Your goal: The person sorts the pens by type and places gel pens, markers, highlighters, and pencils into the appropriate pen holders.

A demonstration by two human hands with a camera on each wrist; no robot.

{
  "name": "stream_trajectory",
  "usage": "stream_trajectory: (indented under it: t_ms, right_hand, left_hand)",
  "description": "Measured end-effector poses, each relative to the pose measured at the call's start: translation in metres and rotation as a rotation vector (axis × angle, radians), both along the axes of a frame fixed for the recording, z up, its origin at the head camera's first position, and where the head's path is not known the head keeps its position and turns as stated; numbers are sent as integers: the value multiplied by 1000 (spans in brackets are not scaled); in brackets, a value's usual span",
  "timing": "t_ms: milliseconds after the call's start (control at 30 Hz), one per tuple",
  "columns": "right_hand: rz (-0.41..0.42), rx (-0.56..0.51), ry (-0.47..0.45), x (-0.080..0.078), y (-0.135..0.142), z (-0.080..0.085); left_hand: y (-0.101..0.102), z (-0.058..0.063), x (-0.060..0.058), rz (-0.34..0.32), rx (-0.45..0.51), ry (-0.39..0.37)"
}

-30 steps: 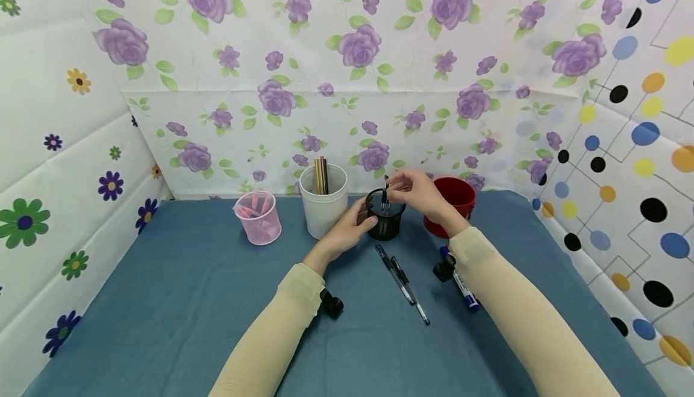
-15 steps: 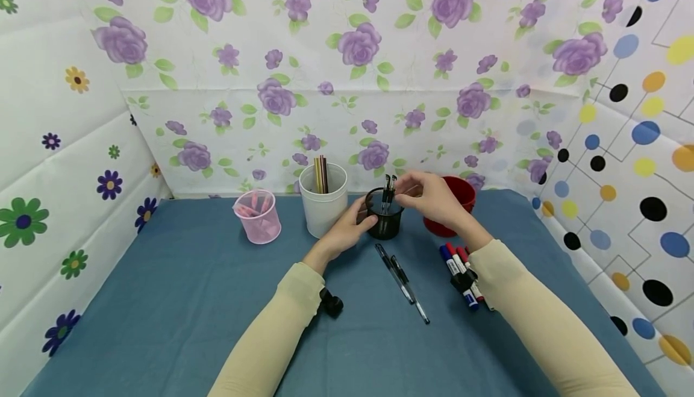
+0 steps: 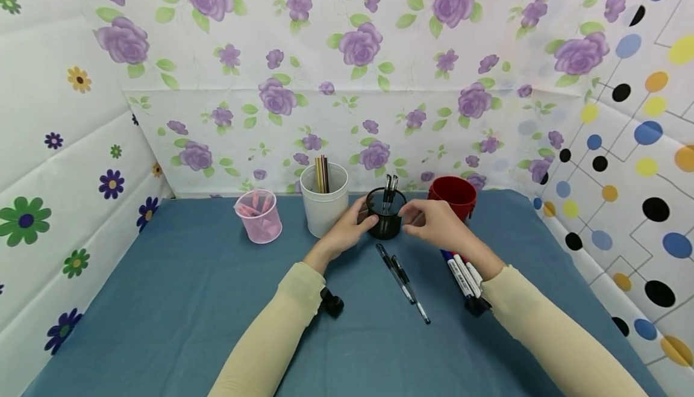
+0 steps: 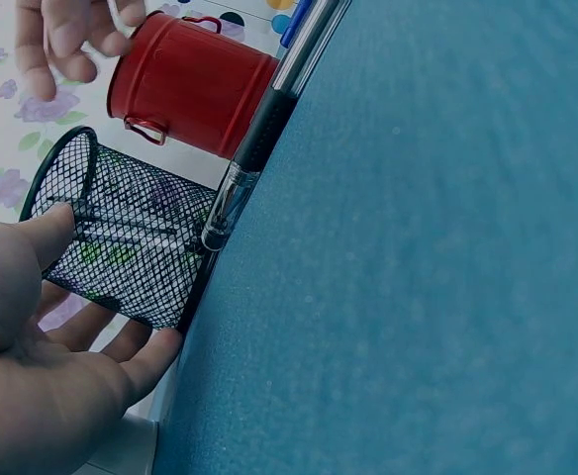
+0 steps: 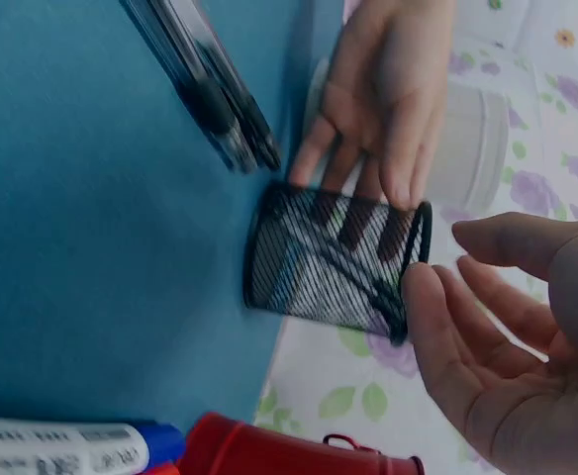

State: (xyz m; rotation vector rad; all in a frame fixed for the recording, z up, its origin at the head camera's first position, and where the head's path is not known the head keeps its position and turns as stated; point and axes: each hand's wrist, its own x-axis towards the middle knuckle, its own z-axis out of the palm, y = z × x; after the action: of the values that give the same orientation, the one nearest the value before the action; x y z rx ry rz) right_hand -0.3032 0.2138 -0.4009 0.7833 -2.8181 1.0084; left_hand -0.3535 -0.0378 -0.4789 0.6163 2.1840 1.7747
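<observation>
A black mesh pen cup (image 3: 386, 228) stands upright near the back of the blue cloth, and black-capped pens (image 3: 389, 191) stand in it. My left hand (image 3: 346, 228) holds the cup from the left; the left wrist view shows thumb and fingers on either side of the mesh. Just right of the cup is my right hand (image 3: 436, 223), its fingers loosely bent and nothing between them. In the right wrist view its index fingertip is close to the cup's rim; whether they touch I cannot tell. Two clear-barrelled pens (image 3: 401, 279) lie on the cloth in front of the cup.
Left of the cup are a white container (image 3: 324, 211) with several pencils (image 3: 322, 175) and a pink basket (image 3: 262, 227) with pink items. A red bucket (image 3: 455, 195) stands to the right. Markers (image 3: 463, 271) lie partly under my right forearm.
My right hand has let go of a pen, which now stands in the mesh cup beside another. It has moved down and right of the rim. The left hand has stayed put.
</observation>
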Motion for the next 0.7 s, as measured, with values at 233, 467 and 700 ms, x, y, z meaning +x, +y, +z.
stream_trajectory:
  t_ms: [233,467,700]
  right_hand:
    - [-13,65,-76,18,-9,-10]
    - [-18,148,-142,30,-24,-22]
    - [-41,223,-170,35,-36,-33]
  left_hand:
    - [0,-1,-1,1,-6,2]
    - [0,0,0,2,-14,1]
    - [0,0,-1,2,-14,14]
